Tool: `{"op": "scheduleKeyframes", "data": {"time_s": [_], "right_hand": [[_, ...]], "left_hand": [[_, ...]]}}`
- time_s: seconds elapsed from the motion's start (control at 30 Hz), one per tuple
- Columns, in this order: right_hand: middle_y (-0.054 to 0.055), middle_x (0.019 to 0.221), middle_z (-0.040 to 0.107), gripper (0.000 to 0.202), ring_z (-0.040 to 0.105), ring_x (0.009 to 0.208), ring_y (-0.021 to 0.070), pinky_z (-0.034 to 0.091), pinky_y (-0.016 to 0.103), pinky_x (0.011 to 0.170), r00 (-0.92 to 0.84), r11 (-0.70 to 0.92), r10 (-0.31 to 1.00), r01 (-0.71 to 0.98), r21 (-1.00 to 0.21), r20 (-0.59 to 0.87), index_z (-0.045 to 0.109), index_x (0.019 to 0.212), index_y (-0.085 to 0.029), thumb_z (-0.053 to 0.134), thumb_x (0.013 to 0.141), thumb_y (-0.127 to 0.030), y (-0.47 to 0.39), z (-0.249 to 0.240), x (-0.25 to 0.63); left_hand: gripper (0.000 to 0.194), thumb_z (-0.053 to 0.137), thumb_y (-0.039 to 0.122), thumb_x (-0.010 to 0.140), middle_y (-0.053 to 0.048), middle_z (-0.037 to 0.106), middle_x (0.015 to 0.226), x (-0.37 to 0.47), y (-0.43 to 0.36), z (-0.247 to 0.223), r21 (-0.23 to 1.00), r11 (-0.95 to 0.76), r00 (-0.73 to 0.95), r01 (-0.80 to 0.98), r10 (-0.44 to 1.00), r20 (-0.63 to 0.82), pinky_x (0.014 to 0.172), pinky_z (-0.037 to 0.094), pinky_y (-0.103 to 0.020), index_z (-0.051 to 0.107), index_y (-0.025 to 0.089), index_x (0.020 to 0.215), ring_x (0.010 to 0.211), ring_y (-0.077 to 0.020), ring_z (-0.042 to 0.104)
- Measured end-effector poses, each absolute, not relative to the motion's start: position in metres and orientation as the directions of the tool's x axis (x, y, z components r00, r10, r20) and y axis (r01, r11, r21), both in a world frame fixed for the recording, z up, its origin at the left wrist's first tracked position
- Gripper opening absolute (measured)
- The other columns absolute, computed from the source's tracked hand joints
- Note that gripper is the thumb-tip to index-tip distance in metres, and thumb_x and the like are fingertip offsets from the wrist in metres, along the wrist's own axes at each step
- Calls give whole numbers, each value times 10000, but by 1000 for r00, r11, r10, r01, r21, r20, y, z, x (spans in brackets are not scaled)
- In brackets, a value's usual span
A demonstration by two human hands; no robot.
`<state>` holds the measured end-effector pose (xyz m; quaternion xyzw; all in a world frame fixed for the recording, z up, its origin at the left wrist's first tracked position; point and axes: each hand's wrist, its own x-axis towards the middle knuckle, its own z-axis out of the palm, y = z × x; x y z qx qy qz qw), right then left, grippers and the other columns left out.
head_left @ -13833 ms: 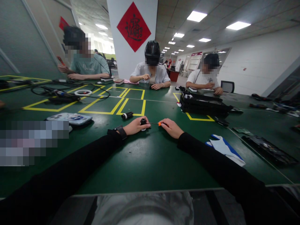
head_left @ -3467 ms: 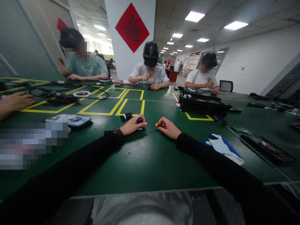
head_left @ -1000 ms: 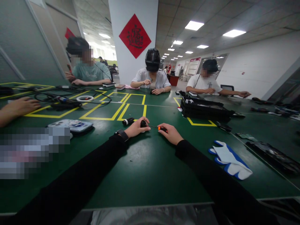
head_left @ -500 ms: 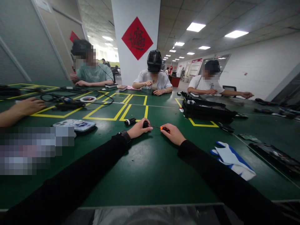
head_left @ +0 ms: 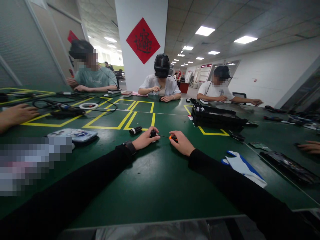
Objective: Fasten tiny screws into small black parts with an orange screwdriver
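Observation:
My left hand (head_left: 145, 138) is closed around a small black cylindrical part (head_left: 153, 133), its fingers wrapped over it just above the green table (head_left: 150, 186). In my right hand (head_left: 183, 143) is a screwdriver (head_left: 173, 138) with an orange and black handle. Its thin shaft points left and reaches the black part; whether the tip is inside or only touching it I cannot tell. Left of my left hand lies another black cylindrical piece (head_left: 135, 130) with a pale band, touched by neither hand.
A blue-and-white glove (head_left: 246, 168) lies right of my right forearm. Beyond it are a black device chassis (head_left: 287, 165) and a black tray (head_left: 217, 116). A phone-like item in a patterned case (head_left: 75, 135) and cables (head_left: 65, 105) lie left. Co-workers sit around the table.
The view has shifted slightly, so most things sit further left. Both hands keep their holds, with the screwdriver against the black part. Another person's hand now shows at the right edge.

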<state>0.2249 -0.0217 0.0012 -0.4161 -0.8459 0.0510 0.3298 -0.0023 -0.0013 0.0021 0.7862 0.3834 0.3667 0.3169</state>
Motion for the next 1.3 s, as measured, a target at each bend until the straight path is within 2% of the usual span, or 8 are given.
{"op": "scheduleKeyframes", "data": {"time_s": [0.3,0.73,0.83,0.97,1.13,1.3], "right_hand": [[85,945,552,213,471,904,182,375,321,827,-463,628,751,721,-293,471,531,1003,-145,461,813,-211,-25,3,225],[68,911,545,218,470,870,175,375,296,794,-483,637,736,732,-244,474,527,972,-145,509,764,-206,-22,3,224],[64,884,541,159,470,845,163,375,282,775,-493,651,730,713,-261,473,530,931,-144,444,806,-190,-24,5,224],[61,856,536,185,473,825,154,375,281,778,-504,667,723,687,-287,473,528,887,-145,346,852,-155,-25,6,224],[72,914,552,187,487,885,163,374,299,825,-536,697,702,651,-300,468,528,945,-149,364,857,-156,-22,4,224],[60,945,570,180,516,890,158,392,298,812,-472,661,739,646,-381,481,528,986,-170,451,825,-170,-22,2,225]], "left_hand": [[382,558,416,725,-12,568,873,-2,1,-2,778,-511,441,367,831,338,787,428,-324,438,199,1015,795,-145,548],[481,612,376,693,-55,559,1016,-3,-1,1,769,-541,393,340,825,407,890,393,-352,420,186,1092,950,-155,534],[450,597,371,709,-50,557,1010,-1,-4,3,751,-567,386,338,811,439,896,391,-343,426,189,1085,953,-154,532],[366,549,363,751,-48,558,997,1,-7,4,708,-611,396,355,784,479,883,398,-331,442,190,1056,932,-152,533],[274,479,368,793,-40,574,938,1,-7,5,694,-605,413,390,789,455,848,411,-327,467,188,1000,873,-154,541],[264,469,372,800,-44,570,973,0,-6,6,714,-596,434,368,789,435,860,403,-326,465,184,986,907,-155,528]]}}
